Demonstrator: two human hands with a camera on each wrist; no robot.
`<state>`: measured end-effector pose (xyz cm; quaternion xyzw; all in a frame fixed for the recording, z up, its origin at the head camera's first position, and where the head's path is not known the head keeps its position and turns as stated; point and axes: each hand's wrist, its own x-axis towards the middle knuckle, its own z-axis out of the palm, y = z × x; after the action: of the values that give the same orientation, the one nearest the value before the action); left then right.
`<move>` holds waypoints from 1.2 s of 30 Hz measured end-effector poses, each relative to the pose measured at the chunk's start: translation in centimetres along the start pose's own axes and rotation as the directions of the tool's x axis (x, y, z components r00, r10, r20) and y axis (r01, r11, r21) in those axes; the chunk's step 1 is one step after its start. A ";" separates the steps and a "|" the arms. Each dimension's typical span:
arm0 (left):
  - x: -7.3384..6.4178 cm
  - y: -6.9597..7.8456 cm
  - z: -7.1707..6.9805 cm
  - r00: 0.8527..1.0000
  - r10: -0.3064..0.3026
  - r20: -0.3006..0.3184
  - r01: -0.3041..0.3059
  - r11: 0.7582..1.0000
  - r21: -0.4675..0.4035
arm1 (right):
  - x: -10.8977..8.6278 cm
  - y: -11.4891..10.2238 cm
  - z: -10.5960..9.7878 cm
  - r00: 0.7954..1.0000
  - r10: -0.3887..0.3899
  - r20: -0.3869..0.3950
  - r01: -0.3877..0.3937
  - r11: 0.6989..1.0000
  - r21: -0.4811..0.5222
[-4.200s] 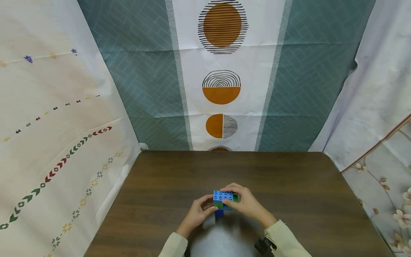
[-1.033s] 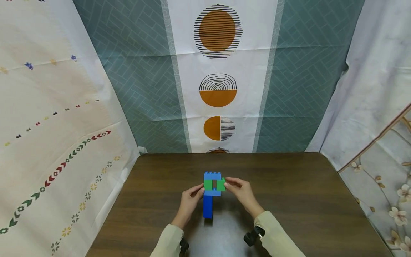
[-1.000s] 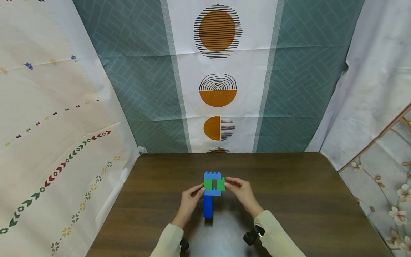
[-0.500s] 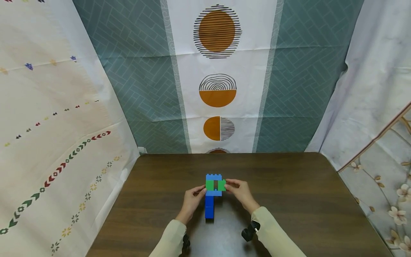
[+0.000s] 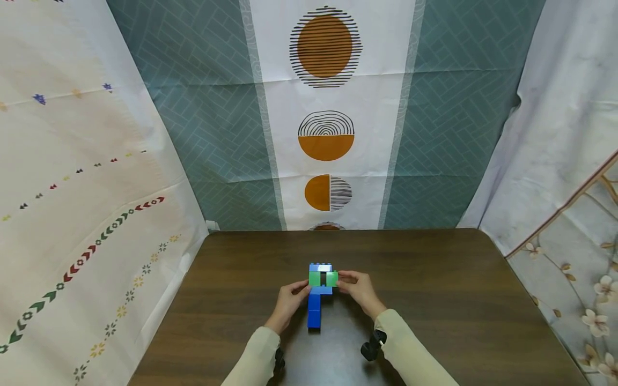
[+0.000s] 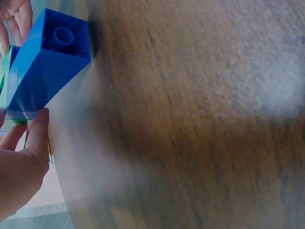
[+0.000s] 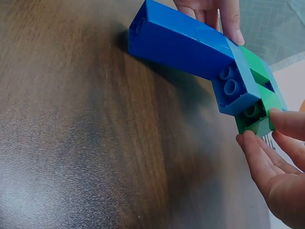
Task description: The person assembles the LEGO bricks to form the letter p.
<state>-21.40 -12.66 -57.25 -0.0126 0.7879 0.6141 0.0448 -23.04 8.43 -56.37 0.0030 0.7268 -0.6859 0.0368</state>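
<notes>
Both hands hold one joined toy-brick build at the middle of the head view. Its stem is dark blue bricks [image 5: 314,312], with a light blue brick [image 5: 321,290] across the end. Beyond that sit two green bricks [image 5: 315,279] with a gap between them, topped by another light blue brick [image 5: 315,267]. My left hand [image 5: 286,304] grips the left side near the green brick. On the right, my right hand [image 5: 361,293] pinches the outer green brick [image 7: 270,101], which juts out sideways. The stem's hollow end [image 6: 64,37] shows in the left wrist view.
The build is over a brown wooden table [image 5: 241,268], casting a shadow on it. Patterned cloths hang around: a teal and white one [image 5: 217,134] behind, white ones at left [image 5: 58,214] and right [image 5: 569,241]. Black wrist cameras [image 5: 372,347] are strapped on.
Since the oldest frame, the build has been turned so its stem and gap show, and the hands have moved apart to its sides. Over the last second it has shifted only slightly.
</notes>
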 end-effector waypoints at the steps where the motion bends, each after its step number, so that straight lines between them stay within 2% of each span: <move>1: 0.0 0.0 0.0 1.000 -0.008 0.002 0.008 1.000 0.012 | 0.0 0.1 0.0 1.000 0.006 0.002 -0.006 1.000 0.003; 10: 0.7 -0.4 0.1 0.999 -0.025 0.023 0.023 0.998 0.061 | 0.3 0.9 0.2 1.000 0.010 0.007 -0.010 1.000 0.007; 21: 0.9 -0.9 0.2 0.998 -0.057 0.039 0.052 0.992 0.111 | 0.9 2.4 0.2 0.999 0.021 0.039 -0.017 0.994 -0.106; 29: 1.1 -1.2 0.3 0.997 -0.068 0.040 0.063 0.991 0.117 | 0.9 2.6 0.1 0.997 0.033 0.073 -0.023 0.991 -0.130; 36: 1.0 -1.1 0.3 0.994 -0.100 0.038 0.094 0.987 0.133 | 0.6 2.3 0.1 0.993 0.049 0.107 -0.037 0.993 -0.116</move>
<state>-22.32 -12.61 -58.49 -0.0345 0.8237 0.5584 0.0928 -23.56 8.48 -58.69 -0.0210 0.7613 -0.6415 0.0915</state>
